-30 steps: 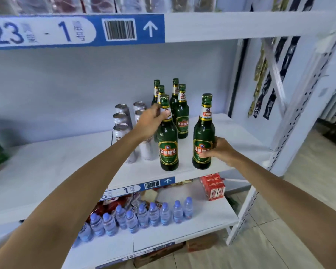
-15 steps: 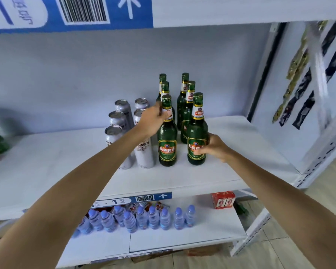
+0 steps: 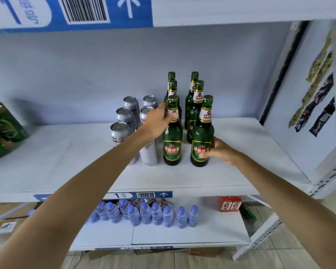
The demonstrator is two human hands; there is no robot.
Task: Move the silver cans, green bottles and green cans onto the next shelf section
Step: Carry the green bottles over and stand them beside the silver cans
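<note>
Several green bottles stand in two rows on the white shelf [image 3: 231,171]. My left hand [image 3: 158,121] grips the neck of the front left green bottle [image 3: 172,144]. My right hand [image 3: 220,151] wraps the lower body of the front right green bottle [image 3: 201,140], which stands on the shelf. Several silver cans [image 3: 119,133] stand just left of the bottles, partly hidden by my left forearm. A pack of green cans [image 3: 0,131] sits at the far left edge.
A lower shelf holds a row of water bottles [image 3: 149,214] and small red boxes [image 3: 230,203]. The shelf upright [image 3: 330,171] stands at the right. Snack packets [image 3: 316,98] hang on the right wall. A blue label strip [image 3: 70,14] runs overhead.
My right hand slid its bottle back and left, in line beside the left bottle. The camera came closer and the view shifted down. My left hand kept its hold on the bottle neck.
</note>
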